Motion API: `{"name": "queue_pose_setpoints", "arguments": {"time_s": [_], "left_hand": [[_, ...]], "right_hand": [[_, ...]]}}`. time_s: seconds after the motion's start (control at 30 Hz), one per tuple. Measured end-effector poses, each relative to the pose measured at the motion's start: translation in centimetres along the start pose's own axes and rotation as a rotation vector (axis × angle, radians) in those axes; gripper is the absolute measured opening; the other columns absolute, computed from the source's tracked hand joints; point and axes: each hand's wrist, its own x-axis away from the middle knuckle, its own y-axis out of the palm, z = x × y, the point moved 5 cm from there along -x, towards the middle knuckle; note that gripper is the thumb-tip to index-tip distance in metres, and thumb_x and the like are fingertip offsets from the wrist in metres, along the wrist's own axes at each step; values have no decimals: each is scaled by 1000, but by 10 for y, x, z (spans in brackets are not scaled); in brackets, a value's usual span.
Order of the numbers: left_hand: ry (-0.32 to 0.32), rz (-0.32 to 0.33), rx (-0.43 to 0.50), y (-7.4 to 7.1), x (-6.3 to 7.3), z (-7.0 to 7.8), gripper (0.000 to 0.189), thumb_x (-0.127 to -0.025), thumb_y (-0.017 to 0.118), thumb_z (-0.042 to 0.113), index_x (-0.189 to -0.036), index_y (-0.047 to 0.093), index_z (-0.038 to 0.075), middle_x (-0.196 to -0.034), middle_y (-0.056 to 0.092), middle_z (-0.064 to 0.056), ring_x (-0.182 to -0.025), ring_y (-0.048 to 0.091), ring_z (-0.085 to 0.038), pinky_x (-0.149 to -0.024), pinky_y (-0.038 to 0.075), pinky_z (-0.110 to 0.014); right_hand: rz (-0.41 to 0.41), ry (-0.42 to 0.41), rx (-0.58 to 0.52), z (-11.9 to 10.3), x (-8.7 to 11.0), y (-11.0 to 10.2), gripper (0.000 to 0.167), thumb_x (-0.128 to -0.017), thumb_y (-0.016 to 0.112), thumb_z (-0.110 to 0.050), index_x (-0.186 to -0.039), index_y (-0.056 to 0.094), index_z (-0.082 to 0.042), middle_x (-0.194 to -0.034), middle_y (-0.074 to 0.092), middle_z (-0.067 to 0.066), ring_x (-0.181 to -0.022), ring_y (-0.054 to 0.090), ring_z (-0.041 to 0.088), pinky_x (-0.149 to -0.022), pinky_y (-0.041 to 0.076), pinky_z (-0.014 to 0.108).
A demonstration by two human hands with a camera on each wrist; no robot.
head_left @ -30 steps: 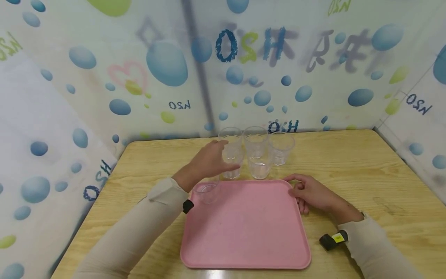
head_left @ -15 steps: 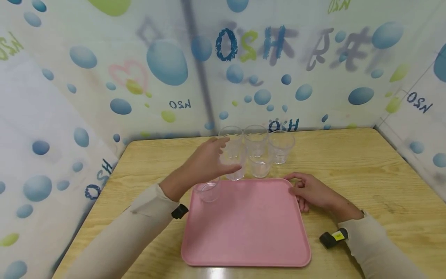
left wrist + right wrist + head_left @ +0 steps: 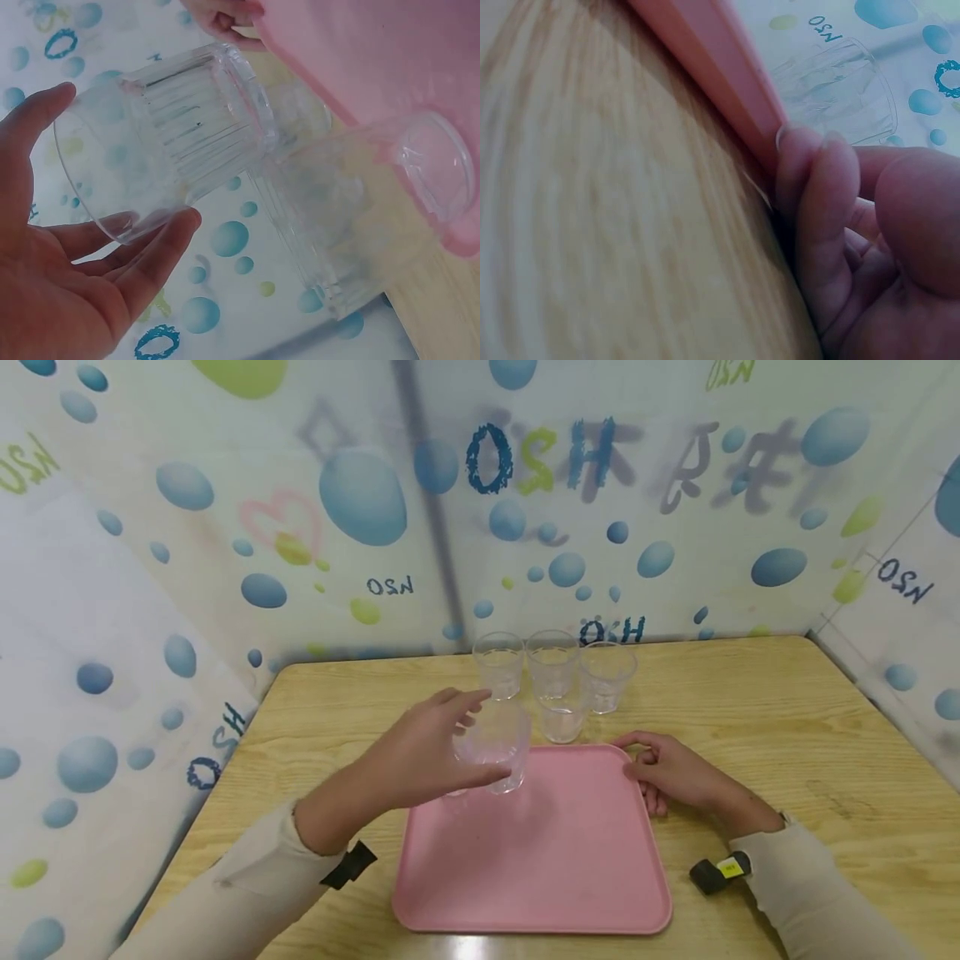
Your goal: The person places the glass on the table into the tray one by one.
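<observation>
My left hand (image 3: 420, 760) grips a clear tumbler (image 3: 187, 112) near its rim, thumb on one side and fingers on the other. It hangs over the far left part of a pink tray (image 3: 540, 868). Behind that hand a second clear tumbler (image 3: 367, 202) stands at the tray's far left corner, mostly hidden in the head view. My right hand (image 3: 675, 777) holds the tray's far right corner with curled fingers; in the right wrist view its fingertips (image 3: 799, 150) touch the rim.
Beyond the tray, several clear tumblers (image 3: 606, 681) stand close together on the wooden table (image 3: 750, 718), one (image 3: 561, 724) nearer the tray's far edge. A printed wall sheet (image 3: 480, 552) rises behind the table's back edge.
My left hand has taken a tumbler from the left of the group and brought it toward me, over the tray. The right hand and the tray have stayed put.
</observation>
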Motion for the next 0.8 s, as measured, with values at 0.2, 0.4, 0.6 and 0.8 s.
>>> {"name": "queue_pose_setpoints", "arguments": {"time_s": [0.2, 0.4, 0.6, 0.8], "left_hand": [[21, -9, 10, 2, 26, 0, 92, -73, 84, 55, -148, 47, 16, -134, 57, -1, -112, 65, -16, -92, 56, -37], [6, -23, 27, 7, 49, -7, 91, -70, 87, 54, -145, 50, 20, -130, 61, 0, -111, 64, -13, -88, 57, -34], [12, -15, 33, 13, 63, -18, 89, -70, 85, 57, -145, 49, 25, -129, 62, -1, -109, 65, -14, -87, 57, -34], [-21, -36, 78, 22, 72, -29, 86, -70, 86, 57, -141, 52, 21, -129, 63, -2, -108, 66, -15, -86, 57, -35]], "right_hand": [[12, 2, 8, -2, 1, -2, 46, -103, 55, -15, -145, 43, -3, -70, 58, 10, -45, 58, 15, -44, 55, 36], [9, 1, 14, -3, 2, -2, 45, -103, 55, -15, -145, 43, -3, -70, 58, 9, -45, 59, 15, -45, 55, 36], [6, -4, 12, -2, 1, -1, 45, -103, 56, -15, -145, 43, -3, -70, 58, 9, -44, 59, 15, -45, 55, 36], [5, -5, 1, -1, 0, 0, 45, -103, 55, -15, -145, 43, -2, -70, 58, 10, -44, 59, 16, -44, 55, 37]]}}
